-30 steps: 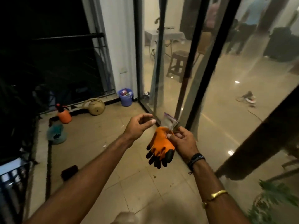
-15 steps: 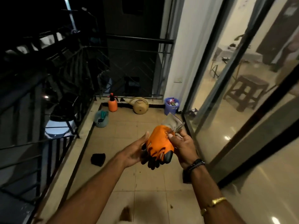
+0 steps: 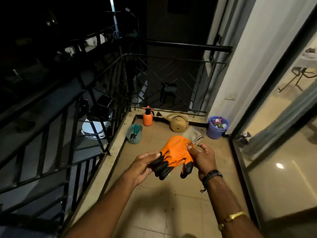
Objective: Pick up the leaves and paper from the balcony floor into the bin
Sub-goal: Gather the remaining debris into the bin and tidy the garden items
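Left hand (image 3: 142, 164) pinches glove (image 3: 176, 152) fingertips, right hand (image 3: 204, 158) pinches its cuff plus a thin wrapper (image 3: 193, 135); bin (image 3: 217, 127) at 1 o'clock by wall; risk: tugging the glove frees the wrapper onto the floor (image 3: 171, 212).

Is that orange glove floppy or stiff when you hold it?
Probably floppy: the orange glove sags between the left hand and right hand, its black tips drooping. Likely light, since fingertip pinches hold it. Those coated tips look rubbery, so perhaps grippy, not slippery.
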Action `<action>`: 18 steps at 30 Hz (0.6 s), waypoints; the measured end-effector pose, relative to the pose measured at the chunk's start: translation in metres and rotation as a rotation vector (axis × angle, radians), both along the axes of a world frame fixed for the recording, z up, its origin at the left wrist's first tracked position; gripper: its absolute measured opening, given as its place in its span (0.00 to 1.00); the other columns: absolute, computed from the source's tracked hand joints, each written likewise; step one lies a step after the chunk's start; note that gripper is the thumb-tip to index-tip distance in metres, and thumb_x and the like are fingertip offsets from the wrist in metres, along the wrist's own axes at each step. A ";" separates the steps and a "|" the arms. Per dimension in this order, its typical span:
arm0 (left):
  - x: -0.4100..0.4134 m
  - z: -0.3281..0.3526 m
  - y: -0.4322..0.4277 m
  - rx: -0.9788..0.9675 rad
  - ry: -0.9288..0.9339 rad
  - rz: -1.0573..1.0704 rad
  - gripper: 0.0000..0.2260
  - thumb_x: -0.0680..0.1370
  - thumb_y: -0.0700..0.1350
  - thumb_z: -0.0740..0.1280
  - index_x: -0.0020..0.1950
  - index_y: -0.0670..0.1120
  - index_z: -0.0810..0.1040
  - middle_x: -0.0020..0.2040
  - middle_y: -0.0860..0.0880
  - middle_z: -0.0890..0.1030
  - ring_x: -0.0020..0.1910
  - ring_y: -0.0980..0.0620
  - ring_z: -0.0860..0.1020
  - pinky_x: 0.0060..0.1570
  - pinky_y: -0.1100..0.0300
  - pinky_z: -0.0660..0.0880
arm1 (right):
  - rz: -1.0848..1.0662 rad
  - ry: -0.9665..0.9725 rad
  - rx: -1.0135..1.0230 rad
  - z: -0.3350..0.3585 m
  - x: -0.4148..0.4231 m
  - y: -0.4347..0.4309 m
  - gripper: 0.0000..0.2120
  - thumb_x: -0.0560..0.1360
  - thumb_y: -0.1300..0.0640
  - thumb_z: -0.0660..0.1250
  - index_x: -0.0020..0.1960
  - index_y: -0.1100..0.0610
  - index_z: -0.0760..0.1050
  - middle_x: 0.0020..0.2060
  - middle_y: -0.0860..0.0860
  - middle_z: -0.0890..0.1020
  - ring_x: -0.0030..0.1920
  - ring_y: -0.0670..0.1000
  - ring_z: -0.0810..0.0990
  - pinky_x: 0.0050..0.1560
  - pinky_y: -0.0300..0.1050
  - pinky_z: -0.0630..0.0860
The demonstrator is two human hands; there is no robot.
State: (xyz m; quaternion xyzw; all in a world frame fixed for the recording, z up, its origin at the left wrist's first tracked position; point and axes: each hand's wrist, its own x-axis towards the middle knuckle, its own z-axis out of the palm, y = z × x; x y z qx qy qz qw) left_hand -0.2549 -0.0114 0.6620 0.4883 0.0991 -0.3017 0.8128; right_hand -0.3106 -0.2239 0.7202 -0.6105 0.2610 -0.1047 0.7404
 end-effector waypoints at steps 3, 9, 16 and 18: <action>0.050 -0.008 0.005 0.073 -0.004 0.126 0.16 0.75 0.34 0.71 0.63 0.34 0.77 0.55 0.36 0.83 0.52 0.44 0.84 0.46 0.56 0.82 | 0.072 0.070 -0.006 -0.013 0.054 0.002 0.07 0.74 0.67 0.72 0.51 0.62 0.78 0.42 0.59 0.86 0.40 0.55 0.83 0.41 0.51 0.82; 0.160 -0.022 0.000 0.164 -0.058 0.297 0.15 0.75 0.35 0.73 0.61 0.39 0.79 0.49 0.43 0.86 0.48 0.47 0.84 0.47 0.56 0.81 | 0.204 0.224 -0.059 -0.041 0.174 -0.010 0.07 0.75 0.61 0.73 0.43 0.61 0.76 0.38 0.60 0.84 0.37 0.56 0.82 0.31 0.46 0.80; 0.281 -0.034 -0.026 0.102 0.068 0.372 0.13 0.81 0.44 0.67 0.62 0.38 0.80 0.52 0.39 0.85 0.47 0.43 0.85 0.49 0.49 0.82 | 0.296 0.243 0.046 -0.038 0.333 -0.027 0.09 0.76 0.65 0.72 0.42 0.60 0.72 0.31 0.55 0.80 0.32 0.50 0.80 0.33 0.49 0.83; 0.307 -0.041 -0.030 0.105 0.117 0.366 0.13 0.80 0.45 0.67 0.61 0.39 0.80 0.53 0.39 0.85 0.48 0.44 0.85 0.50 0.49 0.82 | 0.331 0.259 0.053 -0.035 0.376 -0.029 0.10 0.76 0.65 0.72 0.40 0.59 0.72 0.34 0.55 0.80 0.30 0.47 0.80 0.30 0.44 0.81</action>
